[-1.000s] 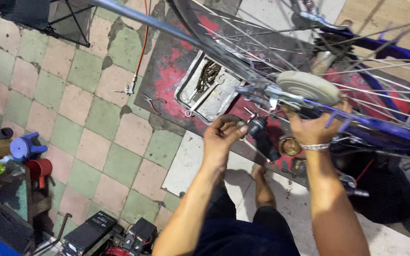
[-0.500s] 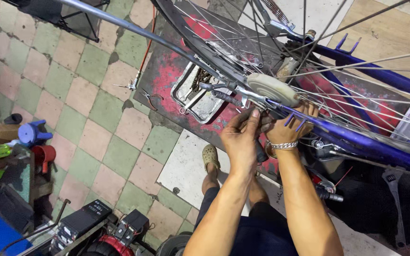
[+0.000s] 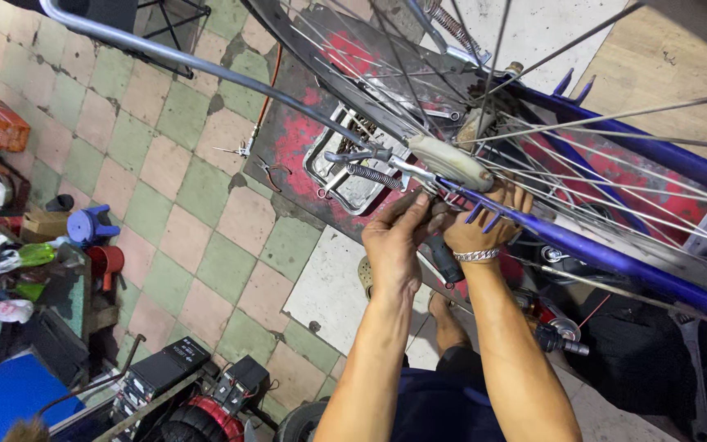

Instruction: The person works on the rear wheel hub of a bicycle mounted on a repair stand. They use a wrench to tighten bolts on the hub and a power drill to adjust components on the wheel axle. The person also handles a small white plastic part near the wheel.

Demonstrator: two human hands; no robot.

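Two hands up at the hub: left hand (image 3: pixel 393 245) and right hand (image 3: pixel 478 225), side by side. One bicycle wheel (image 3: pixel 484 123) right over them. One metal tray (image 3: pixel 345 176) just left of the grip, with one coil spring (image 3: pixel 370 174) beside it. One pair of pliers (image 3: pixel 272 172) further left. One blue stool (image 3: pixel 90 225) and one red cup (image 3: pixel 106 262) far off left.

Hub (image 3: pixel 450 161): your pale, oblong wheel hub sits just above your fingertips, spokes fanning out.
Tool (image 3: pixel 442 258): dark-handled, tilted, lies below your fingers, between both wrists.
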